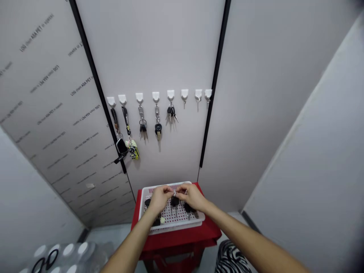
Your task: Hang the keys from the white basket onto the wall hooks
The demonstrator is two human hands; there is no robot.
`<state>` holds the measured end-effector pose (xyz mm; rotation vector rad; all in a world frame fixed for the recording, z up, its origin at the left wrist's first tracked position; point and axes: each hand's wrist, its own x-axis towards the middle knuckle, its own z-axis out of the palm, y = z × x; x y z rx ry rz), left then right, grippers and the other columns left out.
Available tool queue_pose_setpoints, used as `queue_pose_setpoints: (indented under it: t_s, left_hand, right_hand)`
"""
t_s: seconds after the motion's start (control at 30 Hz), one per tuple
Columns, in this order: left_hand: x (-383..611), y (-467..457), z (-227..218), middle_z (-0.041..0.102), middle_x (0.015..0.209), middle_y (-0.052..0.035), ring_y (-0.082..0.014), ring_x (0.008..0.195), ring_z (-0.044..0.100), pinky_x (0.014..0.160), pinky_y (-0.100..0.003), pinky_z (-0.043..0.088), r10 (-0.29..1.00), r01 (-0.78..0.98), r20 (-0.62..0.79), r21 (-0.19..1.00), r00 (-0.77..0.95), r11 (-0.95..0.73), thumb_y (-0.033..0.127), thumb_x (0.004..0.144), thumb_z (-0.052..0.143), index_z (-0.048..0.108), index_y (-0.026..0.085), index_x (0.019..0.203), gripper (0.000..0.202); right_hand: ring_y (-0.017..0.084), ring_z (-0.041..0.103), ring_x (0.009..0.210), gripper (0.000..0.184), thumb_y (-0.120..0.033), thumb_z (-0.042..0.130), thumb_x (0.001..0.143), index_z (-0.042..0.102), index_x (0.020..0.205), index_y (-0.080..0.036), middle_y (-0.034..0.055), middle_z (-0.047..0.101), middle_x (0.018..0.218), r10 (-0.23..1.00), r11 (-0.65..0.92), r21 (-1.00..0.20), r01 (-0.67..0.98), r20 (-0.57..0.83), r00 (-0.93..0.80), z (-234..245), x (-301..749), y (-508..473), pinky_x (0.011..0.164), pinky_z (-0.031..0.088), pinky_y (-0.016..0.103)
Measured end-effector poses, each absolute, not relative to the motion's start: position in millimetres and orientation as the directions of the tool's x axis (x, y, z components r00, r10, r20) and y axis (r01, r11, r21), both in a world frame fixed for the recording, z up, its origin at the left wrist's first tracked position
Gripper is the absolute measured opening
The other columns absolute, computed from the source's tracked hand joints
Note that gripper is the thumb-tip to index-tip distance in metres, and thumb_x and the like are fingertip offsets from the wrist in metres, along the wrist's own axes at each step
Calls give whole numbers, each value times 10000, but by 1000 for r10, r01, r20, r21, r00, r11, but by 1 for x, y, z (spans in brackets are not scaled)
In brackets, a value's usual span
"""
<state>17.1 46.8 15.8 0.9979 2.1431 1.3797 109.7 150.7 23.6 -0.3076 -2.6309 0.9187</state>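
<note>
Pinched tight, left hand (159,198) and right hand (193,196) both clamp the top of a dark key bunch (174,201)! Behind, a pale wall panel (176,49); below, a red stand (170,241) bearing a white basket (176,227). That bunch is over the basket's middle, more keys (189,208) near its right edge, a yellowish tag (162,220) towards the near left corner.

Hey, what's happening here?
A person is pinching a small bunch of keys between the left hand and right hand, over a white basket on a red stand. Other keys lie in the basket. Above, key sets hang from white hooks in a row.
</note>
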Motion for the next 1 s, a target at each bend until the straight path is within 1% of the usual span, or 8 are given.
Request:
queue_pose_setpoints:
  t_s: [0.13,0.23,0.37,0.53,0.6,0.7,0.87,1.0]
  left_hand:
    - [14,51,37,516,512,19,-79,507,444,518,-191,348,716,293,80,940,-693,178,197,556,469,536,115,572,108]
    - [11,55,48,513,497,24,-70,479,437,504,-191,352,706,236,76,963,-704,132,201,550,479,533,114,580,107]
    - [7,63,60,531,533,18,-71,510,460,534,-194,370,694,189,113,981,-711,34,189,542,485,532,116,582,96]
    - [5,80,87,541,554,5,-75,528,479,567,-204,390,663,179,161,983,-731,-41,151,535,496,524,105,617,98]
    - [5,87,102,555,618,-14,-77,570,492,596,-203,398,632,226,232,970,-739,-92,126,545,489,517,99,686,147]
    - [6,96,127,562,740,-44,-81,628,499,622,-204,404,579,372,367,921,-728,-117,101,564,476,497,100,788,225]
    - [7,111,167,546,860,-46,-95,722,498,670,-220,397,492,632,582,770,-647,-81,104,609,446,480,134,872,268]
    - [5,124,198,539,891,-55,-111,771,496,717,-237,378,458,747,665,665,-590,-3,133,638,426,491,132,897,267]
  right_hand:
    - [83,448,547,145,-215,451,618,569,617,-132,2,534,584,357,697,-711,95,228,-906,38,105,151,539,334,190]
    - [71,426,490,133,-215,445,614,545,625,-128,-16,508,529,395,575,-813,96,173,-902,46,101,153,498,331,187]
    - [58,396,455,107,-228,455,596,494,595,-129,-37,458,493,444,401,-916,8,187,-876,56,94,155,478,325,188]
    - [51,381,417,110,-241,464,576,462,565,-132,-54,420,434,522,265,-960,-92,223,-823,82,87,165,457,326,194]
    - [51,396,419,108,-233,466,574,468,558,-127,-50,435,428,554,260,-957,-130,258,-792,101,85,173,469,340,197]
    - [45,411,412,96,-219,471,565,474,559,-122,-48,454,432,588,248,-944,-217,324,-741,138,79,186,472,358,196]
    - [35,410,386,62,-180,476,549,467,533,-121,-50,452,417,662,216,-930,-296,362,-656,199,65,203,428,372,180]
    - [28,401,372,63,-144,467,559,439,506,-125,-51,434,403,701,195,-924,-330,366,-612,234,54,214,397,375,167]
